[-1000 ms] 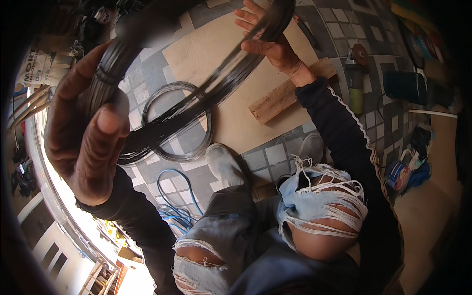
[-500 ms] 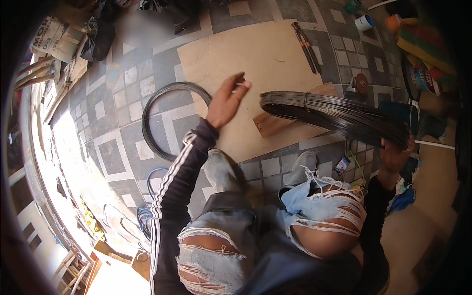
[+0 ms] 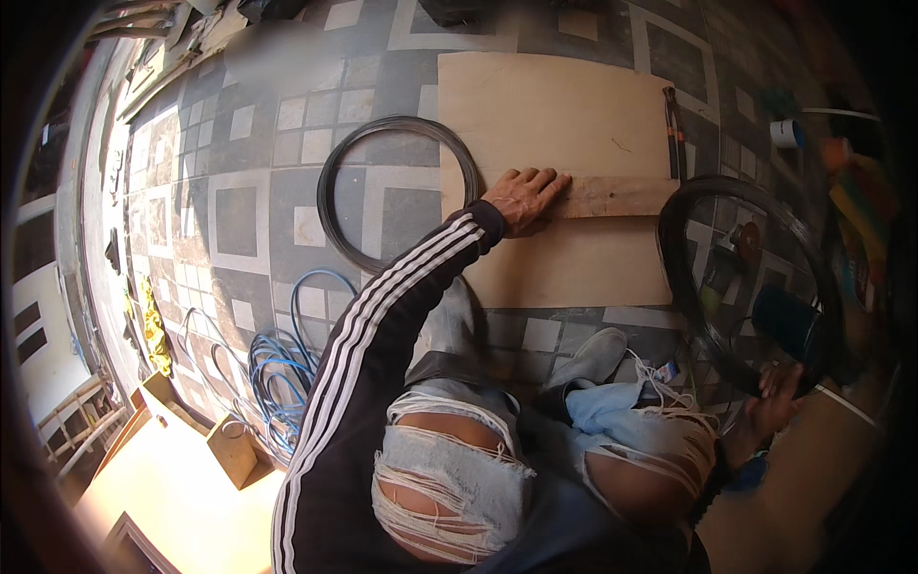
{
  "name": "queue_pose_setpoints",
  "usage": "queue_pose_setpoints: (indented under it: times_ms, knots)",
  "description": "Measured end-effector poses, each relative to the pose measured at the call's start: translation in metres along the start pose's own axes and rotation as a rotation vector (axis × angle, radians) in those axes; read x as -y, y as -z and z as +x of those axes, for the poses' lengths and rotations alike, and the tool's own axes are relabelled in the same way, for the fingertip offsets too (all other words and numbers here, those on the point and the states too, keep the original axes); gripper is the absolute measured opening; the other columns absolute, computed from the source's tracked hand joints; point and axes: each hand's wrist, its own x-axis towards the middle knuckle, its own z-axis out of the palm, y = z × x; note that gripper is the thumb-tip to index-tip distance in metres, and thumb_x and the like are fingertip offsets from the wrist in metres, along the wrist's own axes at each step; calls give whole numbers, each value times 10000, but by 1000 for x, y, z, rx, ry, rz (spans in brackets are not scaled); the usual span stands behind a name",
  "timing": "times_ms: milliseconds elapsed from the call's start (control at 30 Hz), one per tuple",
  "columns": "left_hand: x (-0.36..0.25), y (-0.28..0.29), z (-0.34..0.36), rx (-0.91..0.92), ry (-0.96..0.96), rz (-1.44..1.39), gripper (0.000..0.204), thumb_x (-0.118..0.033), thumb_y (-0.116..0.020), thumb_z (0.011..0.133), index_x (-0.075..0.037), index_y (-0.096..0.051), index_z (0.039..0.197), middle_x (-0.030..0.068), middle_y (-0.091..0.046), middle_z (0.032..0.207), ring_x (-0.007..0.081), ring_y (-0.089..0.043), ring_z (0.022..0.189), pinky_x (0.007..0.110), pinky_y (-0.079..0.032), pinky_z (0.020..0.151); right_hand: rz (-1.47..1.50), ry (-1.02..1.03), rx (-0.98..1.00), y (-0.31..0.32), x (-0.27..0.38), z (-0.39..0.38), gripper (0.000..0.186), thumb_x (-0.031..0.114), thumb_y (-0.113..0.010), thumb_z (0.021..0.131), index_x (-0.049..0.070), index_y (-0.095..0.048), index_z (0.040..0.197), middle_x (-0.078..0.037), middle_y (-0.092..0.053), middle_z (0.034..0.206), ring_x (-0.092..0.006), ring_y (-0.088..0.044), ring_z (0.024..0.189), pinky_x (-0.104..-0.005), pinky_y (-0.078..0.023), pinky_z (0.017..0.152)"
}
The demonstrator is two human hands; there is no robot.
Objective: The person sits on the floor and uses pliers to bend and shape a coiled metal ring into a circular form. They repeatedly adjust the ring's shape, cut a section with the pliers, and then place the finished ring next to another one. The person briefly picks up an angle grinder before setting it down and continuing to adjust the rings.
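My right hand (image 3: 779, 394) grips the near end of a thick coil of dark wire (image 3: 677, 277), which is raised on edge at the right and seen as a large ring. My left hand (image 3: 521, 201) lies across the left end of a wooden plank (image 3: 622, 198), fingers bent over its far edge; that end is hidden under the hand. The plank rests on a tan sheet (image 3: 555, 105) on the floor. A second, thinner wire coil (image 3: 328, 182) lies flat on the tiles, left of my left hand.
Red-handled cutters (image 3: 676, 139) lie at the sheet's right edge. Blue hose (image 3: 273, 368) is heaped at lower left, beside a wooden box (image 3: 229, 450). An angle grinder (image 3: 722, 273) shows through the raised coil. A white cup (image 3: 786, 134) is farther right.
My left hand has come down onto the plank's left end. The thick coil has swung right, off the plank, and tipped up into an open ring. My view has turned.
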Motion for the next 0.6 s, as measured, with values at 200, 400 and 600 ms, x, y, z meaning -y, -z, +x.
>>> queue_pose_setpoints:
  times_ms: [200, 400, 600]
  knots:
    - [54, 56, 15, -94, 74, 48, 821, -331, -774, 867, -79, -398, 1552, 178, -480, 1484, 371, -514, 1341, 489, -412, 1116, 167, -152, 45, -45, -2, -10, 223, 129, -595, 1064, 67, -535, 859, 6, -401, 580, -66, -340, 459, -248, -294, 422]
    - [-9, 84, 44, -130, 288, -1217, 845, -617, -559, 1006, -53, -349, 1599, 146, -406, 1616, 281, -468, 1406, 460, -324, 1191, 400, -240, 268, -92, -10, -19, 240, 147, -581, 1075, 72, -519, 856, 36, -356, 558, -53, -319, 419, -243, -278, 393]
    - [-52, 76, 16, -356, 552, -1694, 715, -412, -703, 991, -13, -442, 1524, 119, -579, 1383, 193, -551, 1227, 326, -411, 1082, 639, -771, 322, -130, -59, -12, 422, 380, -577, 1082, 144, -480, 746, 68, -329, 528, -32, -277, 384, -232, -248, 362]
